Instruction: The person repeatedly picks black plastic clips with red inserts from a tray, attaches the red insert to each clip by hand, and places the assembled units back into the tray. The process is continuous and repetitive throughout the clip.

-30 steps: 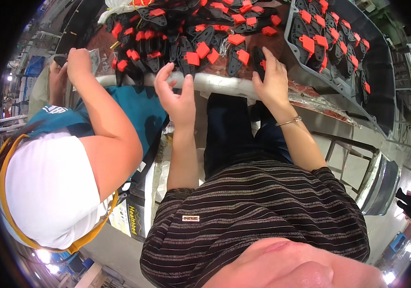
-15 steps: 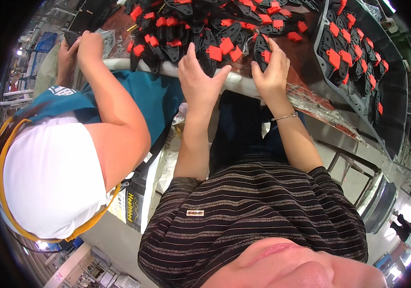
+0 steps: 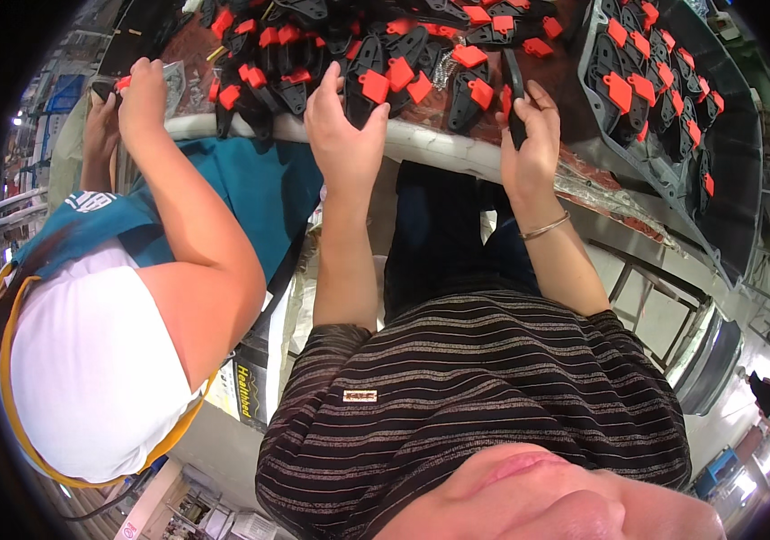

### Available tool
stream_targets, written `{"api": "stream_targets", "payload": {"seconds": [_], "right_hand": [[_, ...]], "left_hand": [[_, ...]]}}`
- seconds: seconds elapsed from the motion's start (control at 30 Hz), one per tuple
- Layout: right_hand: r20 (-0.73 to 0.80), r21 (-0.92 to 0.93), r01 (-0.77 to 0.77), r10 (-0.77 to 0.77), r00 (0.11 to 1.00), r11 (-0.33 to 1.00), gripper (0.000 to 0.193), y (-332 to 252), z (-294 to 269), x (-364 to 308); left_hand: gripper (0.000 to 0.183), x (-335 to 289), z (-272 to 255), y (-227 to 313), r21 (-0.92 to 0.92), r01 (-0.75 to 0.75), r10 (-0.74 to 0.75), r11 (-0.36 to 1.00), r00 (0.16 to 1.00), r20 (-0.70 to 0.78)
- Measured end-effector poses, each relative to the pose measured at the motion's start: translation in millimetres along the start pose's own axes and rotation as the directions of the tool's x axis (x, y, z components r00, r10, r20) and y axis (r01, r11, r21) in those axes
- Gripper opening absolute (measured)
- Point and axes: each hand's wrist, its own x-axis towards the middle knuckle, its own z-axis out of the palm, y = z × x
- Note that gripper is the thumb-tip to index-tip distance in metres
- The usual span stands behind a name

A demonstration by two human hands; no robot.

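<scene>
My right hand (image 3: 533, 144) grips a flat black plastic part (image 3: 516, 94) between thumb and fingers. The part is held on edge, and a bit of red shows on its left side. My left hand (image 3: 345, 135) has its thumb and fingers spread apart at the table's near edge. Just beyond it lies a black plastic part with a red tab (image 3: 373, 87); whether the fingertips touch it I cannot tell. Between my hands another black part with red tabs (image 3: 468, 103) rests near the padded edge.
Several more black parts with red tabs (image 3: 290, 40) are heaped across the reddish table. A large black bin (image 3: 736, 162) at the right holds more. At my left, a co-worker's hands (image 3: 144, 103) hold a small black-and-red piece. A pale padded rail (image 3: 443, 148) runs along the near edge.
My right hand has lifted a black part off the table and turned it on edge. My left hand remains spread beside the heap. The view has shifted slightly.
</scene>
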Motion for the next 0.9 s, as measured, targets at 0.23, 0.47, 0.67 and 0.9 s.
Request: {"api": "stream_targets", "payload": {"seconds": [0.23, 0.47, 0.67, 0.9], "right_hand": [[0.164, -0.467, 0.379, -0.343, 0.925, 0.799, 0.057, 17.3, -9.1, 13.0], [0.377, -0.689, 0.555, -0.424, 0.824, 0.467, 0.057, 15.5, 3.3, 16.7], [0.574, -0.755, 0.649, -0.384, 0.724, 0.093, 0.066, 23.6, 8.5, 14.3], [0.480, -0.851, 0.517, -0.262, 0.837, 0.090, 0.062, -0.9, -3.5, 5.8]], "left_hand": [[0.076, 9.1, 7.3, 7.6, 0.067, -0.074, 0.068, 0.995, 0.995, 0.078], [0.077, 14.8, 18.7, 8.1, 0.144, -0.156, 0.144, 0.977, 0.985, 0.091], [0.070, 15.5, 24.5, 9.1, 0.199, -0.194, 0.172, 0.961, 0.977, 0.124], [0.067, 15.9, 18.1, 18.0, 0.094, -0.102, 0.091, 0.990, 0.990, 0.107]]}}
